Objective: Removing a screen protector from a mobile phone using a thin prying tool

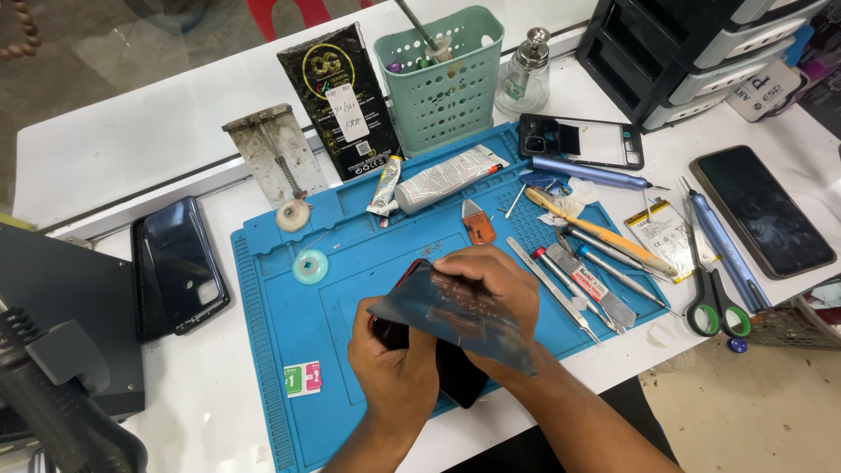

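While the phone [455,368] lies dark over the blue work mat [289,350], the left hand [394,363] clamps its left edge, fingers closed. Right hand [491,280] pinches a translucent film [455,315], lifted above. Screwdrivers [604,263] and scissors [714,302] lie further right.

You've got a bright blue mat [289,324], mint green basket [442,88], orange pick [478,224], green-handled scissors [714,307], and a black phone [455,372] under a greyish film [455,315].

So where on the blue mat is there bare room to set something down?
Bare: the blue mat at its left, between the tape roll, sticker and left hand. Crowded: right of the right hand, where screwdrivers and tweezers lie.
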